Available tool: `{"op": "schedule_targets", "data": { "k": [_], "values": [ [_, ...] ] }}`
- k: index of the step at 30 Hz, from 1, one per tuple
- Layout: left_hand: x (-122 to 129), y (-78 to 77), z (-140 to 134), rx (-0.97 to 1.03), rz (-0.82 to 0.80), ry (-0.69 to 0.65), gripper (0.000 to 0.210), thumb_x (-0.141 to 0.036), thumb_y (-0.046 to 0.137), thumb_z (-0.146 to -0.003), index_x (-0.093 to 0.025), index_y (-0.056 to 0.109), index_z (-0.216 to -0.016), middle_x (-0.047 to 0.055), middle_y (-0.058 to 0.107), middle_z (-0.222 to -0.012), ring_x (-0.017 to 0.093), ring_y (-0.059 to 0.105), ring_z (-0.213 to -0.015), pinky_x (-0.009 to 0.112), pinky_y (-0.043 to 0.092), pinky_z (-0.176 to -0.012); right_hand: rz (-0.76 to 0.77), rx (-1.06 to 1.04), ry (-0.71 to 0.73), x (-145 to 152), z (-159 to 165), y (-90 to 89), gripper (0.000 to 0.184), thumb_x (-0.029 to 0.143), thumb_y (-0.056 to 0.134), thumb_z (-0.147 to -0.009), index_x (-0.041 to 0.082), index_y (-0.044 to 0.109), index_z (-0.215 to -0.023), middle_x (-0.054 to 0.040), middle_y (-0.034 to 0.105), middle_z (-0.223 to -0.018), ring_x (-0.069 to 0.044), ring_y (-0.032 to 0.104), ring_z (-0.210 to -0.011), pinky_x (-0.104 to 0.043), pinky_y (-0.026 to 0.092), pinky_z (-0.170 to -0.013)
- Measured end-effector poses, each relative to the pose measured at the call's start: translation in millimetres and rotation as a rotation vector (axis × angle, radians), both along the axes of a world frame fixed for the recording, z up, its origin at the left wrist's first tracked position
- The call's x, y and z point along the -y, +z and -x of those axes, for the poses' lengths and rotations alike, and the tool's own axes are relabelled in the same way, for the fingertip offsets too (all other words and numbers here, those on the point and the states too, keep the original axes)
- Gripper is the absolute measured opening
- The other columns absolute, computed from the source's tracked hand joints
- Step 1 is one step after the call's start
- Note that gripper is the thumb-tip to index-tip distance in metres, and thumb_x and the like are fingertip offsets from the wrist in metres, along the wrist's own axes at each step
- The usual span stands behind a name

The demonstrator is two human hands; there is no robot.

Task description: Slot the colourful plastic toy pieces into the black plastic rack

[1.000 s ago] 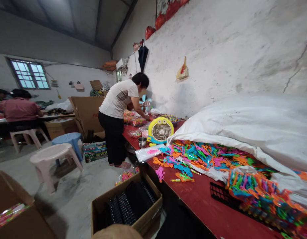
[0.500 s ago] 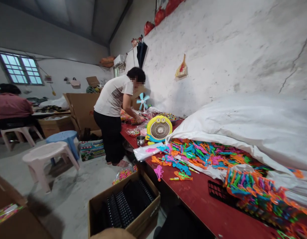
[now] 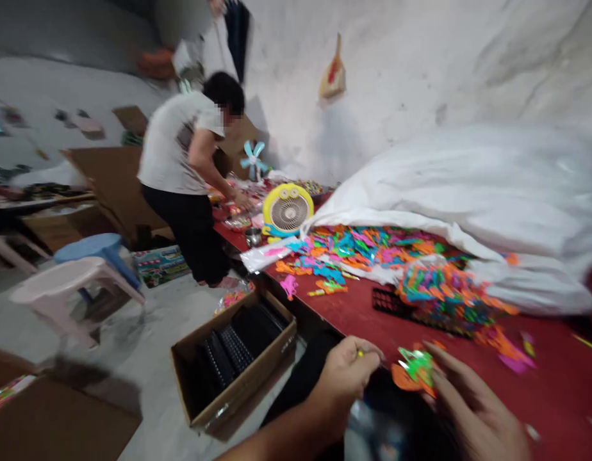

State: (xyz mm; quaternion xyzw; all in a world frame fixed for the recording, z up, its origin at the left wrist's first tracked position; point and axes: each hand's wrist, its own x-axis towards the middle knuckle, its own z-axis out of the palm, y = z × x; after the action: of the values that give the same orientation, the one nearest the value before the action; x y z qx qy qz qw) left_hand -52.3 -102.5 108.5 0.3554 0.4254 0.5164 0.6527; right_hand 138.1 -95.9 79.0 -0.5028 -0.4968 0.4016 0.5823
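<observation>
My left hand [image 3: 341, 371] is closed in a pinch, with a bit of a small yellow piece [image 3: 360, 353] showing between thumb and finger. To its right, my right hand [image 3: 478, 410] grips a green and orange plastic toy [image 3: 417, 368] by its edge; the fingers are blurred. Both hands are over my lap, beside the red table [image 3: 344, 312]. Beyond them stands a black plastic tray [image 3: 388, 305] with bright plastic toys [image 3: 440, 288] packed in a row. Loose toys [image 3: 332, 272] in pink, orange, blue and green lie near the table's edge.
A large white sack [image 3: 450, 173] spills toys onto the table. Behind stand a yellow fan [image 3: 289, 211] and a metal cup [image 3: 252, 237]. A carton [image 3: 271, 352] of black trays sits on the floor left of me. A co-worker [image 3: 180, 147] bends over the table's far end.
My view has turned down and to the right. Both my hands have come into sight, holding the yellow piece and the green and orange toy. The co-worker still bends over the table.
</observation>
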Motion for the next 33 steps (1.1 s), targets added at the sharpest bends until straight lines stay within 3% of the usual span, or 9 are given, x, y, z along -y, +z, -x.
{"op": "schedule_targets", "data": {
  "k": [4,8,11,17,23,26,33],
  "values": [
    [9.2,-12.2,-10.0,-0.019,0.022,-0.106,0.043,-0.053,0.068,-0.077,-0.012,0.063,-0.090,-0.006,0.043,-0.060,0.007,0.032,-0.054,0.023,0.024,-0.054,0.112,0.050,0.002,14.6,14.8,-9.3,0.050,0.046,0.072,-0.080,0.025,0.066,-0.125,-0.0070,0.070,-0.099,-0.017,0.061,-0.073,-0.027,0.053,-0.061],
    [8.3,-19.3,-13.0,0.002,0.022,-0.132,0.043,-0.048,0.077,-0.071,-0.013,0.065,-0.092,0.001,0.060,-0.078,0.011,0.050,-0.069,0.024,0.037,-0.067,0.121,0.034,0.003,18.4,19.7,-13.2,0.047,0.046,0.068,-0.083,0.026,0.065,-0.126,-0.0041,0.066,-0.088,-0.014,0.057,-0.065,-0.026,0.049,-0.058],
    [5.7,-26.7,-17.2,0.005,0.012,-0.150,0.040,-0.047,0.077,-0.071,-0.012,0.065,-0.087,0.004,0.065,-0.084,0.014,0.055,-0.077,0.026,0.040,-0.074,0.131,0.001,-0.010,21.3,18.0,-15.8,0.048,0.045,0.069,-0.083,0.026,0.064,-0.127,-0.0032,0.065,-0.088,-0.013,0.056,-0.064,-0.026,0.049,-0.058],
    [3.1,-32.6,-21.0,-0.036,0.026,-0.151,0.033,-0.044,0.071,-0.075,-0.012,0.065,-0.082,0.002,0.062,-0.076,0.013,0.051,-0.071,0.025,0.039,-0.069,0.088,-0.116,0.042,25.5,10.9,-13.7,0.061,0.043,0.063,-0.089,0.029,0.043,-0.145,-0.0039,0.067,-0.097,-0.013,0.059,-0.068,-0.027,0.050,-0.063],
    [4.5,-33.1,-16.9,-0.113,0.011,-0.181,0.027,-0.041,0.067,-0.080,-0.014,0.063,-0.079,-0.003,0.053,-0.066,0.009,0.041,-0.062,0.023,0.034,-0.064,0.073,-0.043,0.012,25.4,-8.2,-16.8,0.051,0.044,0.062,-0.090,0.025,0.052,-0.135,-0.0063,0.067,-0.104,-0.014,0.062,-0.072,-0.027,0.051,-0.064],
    [5.4,-33.7,-16.7,-0.143,-0.017,-0.202,0.028,-0.042,0.065,-0.082,-0.014,0.065,-0.081,-0.001,0.057,-0.072,0.010,0.046,-0.066,0.023,0.036,-0.066,0.104,-0.011,0.010,26.0,-14.3,-17.7,0.049,0.047,0.063,-0.088,0.022,0.057,-0.130,-0.0063,0.068,-0.100,-0.014,0.062,-0.070,-0.027,0.051,-0.063],
    [9.0,-31.1,-20.5,-0.106,-0.057,-0.267,0.032,-0.045,0.068,-0.080,-0.013,0.066,-0.081,0.002,0.062,-0.077,0.013,0.052,-0.073,0.024,0.040,-0.071,0.370,-0.228,0.260,33.8,-6.7,-11.8,0.046,0.048,0.069,-0.083,0.017,0.066,-0.117,-0.0009,0.062,-0.066,-0.011,0.052,-0.053,-0.023,0.043,-0.051]
  ]
}}
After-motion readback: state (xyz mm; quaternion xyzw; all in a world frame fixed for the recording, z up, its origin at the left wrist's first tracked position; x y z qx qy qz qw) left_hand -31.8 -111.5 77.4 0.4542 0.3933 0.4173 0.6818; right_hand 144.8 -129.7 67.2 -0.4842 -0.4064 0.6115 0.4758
